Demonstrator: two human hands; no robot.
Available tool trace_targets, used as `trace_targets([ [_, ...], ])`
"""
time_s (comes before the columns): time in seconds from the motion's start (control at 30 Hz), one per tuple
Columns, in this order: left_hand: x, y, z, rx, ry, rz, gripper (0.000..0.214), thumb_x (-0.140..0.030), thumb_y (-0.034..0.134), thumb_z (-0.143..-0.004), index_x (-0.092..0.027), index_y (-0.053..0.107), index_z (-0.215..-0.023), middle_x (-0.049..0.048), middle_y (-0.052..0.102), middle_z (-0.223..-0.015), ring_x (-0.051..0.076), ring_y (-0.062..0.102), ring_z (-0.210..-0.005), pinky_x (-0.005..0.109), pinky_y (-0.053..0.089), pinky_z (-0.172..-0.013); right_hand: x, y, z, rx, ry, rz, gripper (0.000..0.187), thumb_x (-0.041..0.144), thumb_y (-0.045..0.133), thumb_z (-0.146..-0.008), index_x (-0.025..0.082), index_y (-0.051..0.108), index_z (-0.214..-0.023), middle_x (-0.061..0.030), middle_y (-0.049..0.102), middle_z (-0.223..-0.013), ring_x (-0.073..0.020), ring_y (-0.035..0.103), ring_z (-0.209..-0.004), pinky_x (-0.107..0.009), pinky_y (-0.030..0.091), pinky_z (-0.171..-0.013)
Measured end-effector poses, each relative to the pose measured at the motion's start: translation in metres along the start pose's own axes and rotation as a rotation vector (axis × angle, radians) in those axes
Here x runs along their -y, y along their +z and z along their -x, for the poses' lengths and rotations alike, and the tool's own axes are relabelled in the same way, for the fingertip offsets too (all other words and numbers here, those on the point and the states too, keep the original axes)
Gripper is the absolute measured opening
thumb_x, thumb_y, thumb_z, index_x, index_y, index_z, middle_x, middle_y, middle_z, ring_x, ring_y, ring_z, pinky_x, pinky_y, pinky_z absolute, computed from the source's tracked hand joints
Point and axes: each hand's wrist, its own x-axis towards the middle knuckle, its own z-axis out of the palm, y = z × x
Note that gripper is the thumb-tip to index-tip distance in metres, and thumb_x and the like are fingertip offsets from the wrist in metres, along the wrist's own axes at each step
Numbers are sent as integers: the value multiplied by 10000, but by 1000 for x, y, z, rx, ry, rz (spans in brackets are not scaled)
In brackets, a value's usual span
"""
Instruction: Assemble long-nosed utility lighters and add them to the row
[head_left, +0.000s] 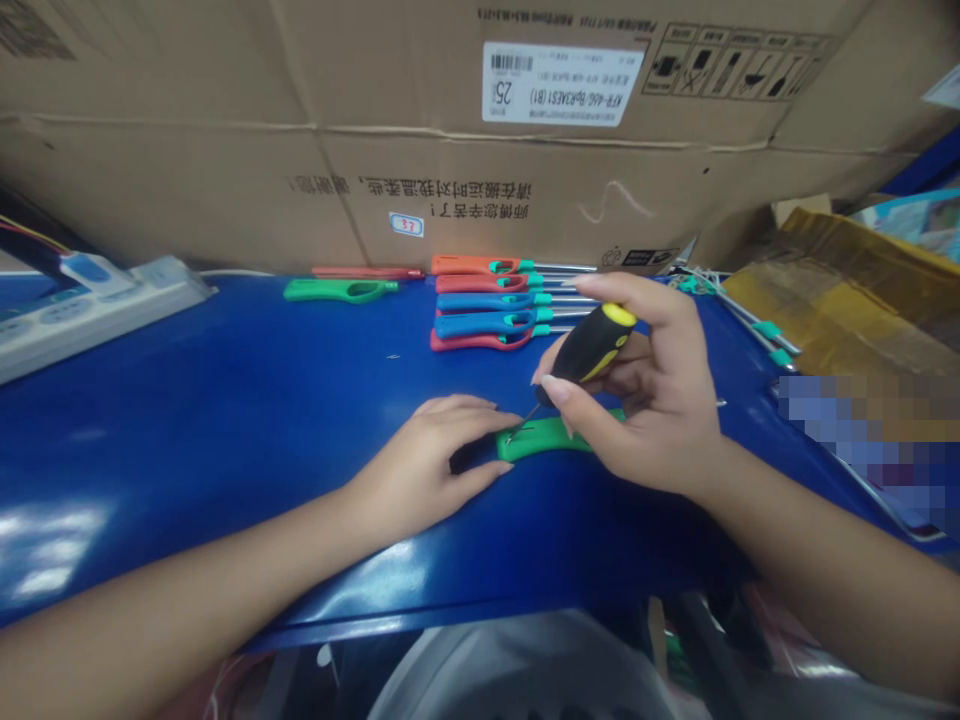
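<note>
A green lighter (pixel 551 436) with a long handle lies flat on the blue table in front of me, its right part hidden behind my right hand. My left hand (pixel 435 450) grips its left end between thumb and fingers. In my right hand (pixel 660 390) is a black and yellow screwdriver (pixel 589 350), tilted, its thin shaft reaching down to a small spot near the lighter's left end. Behind my hands lies a row of lighters (pixel 487 325) in orange, red and blue, with metal tubes pointing right.
Farther left are a green lighter body (pixel 337 290) and a red piece (pixel 367 273). A white power strip (pixel 105 310) sits at the left edge. Metal tubes with teal ends (pixel 765 328) lie at right beside a taped box (pixel 847 290). A cardboard wall (pixel 225 180) closes off the back.
</note>
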Motion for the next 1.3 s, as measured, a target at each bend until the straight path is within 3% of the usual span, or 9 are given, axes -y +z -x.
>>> trace_targets([
  [0.6,-1,-1,-1,17,9,23,332,-255,720,-941,-211,669,-1266,68,749,-1221,247,653,-1191,440,506,-1053,0,1,1,-2,-15,-17,637,124,711,-891,406,486,-1416,-47,577,-1397,-171,729,-859,-293,641,-584],
  [1.17,-4,-3,0,32,-35,46,218,-234,729,-931,-224,646,-1132,34,736,-1161,221,660,-1139,404,492,-1025,-7,2,3,5,-117,52,686,97,715,-876,357,462,-1458,-50,557,-1437,-159,734,-879,-278,657,-602],
  [1.3,-3,-1,0,25,-26,41,223,-235,728,-933,-223,643,-1139,36,736,-1163,221,663,-1132,398,495,-1016,-10,4,1,-31,-208,148,692,136,759,-868,354,477,-1460,-44,617,-1404,-159,734,-860,-291,661,-633],
])
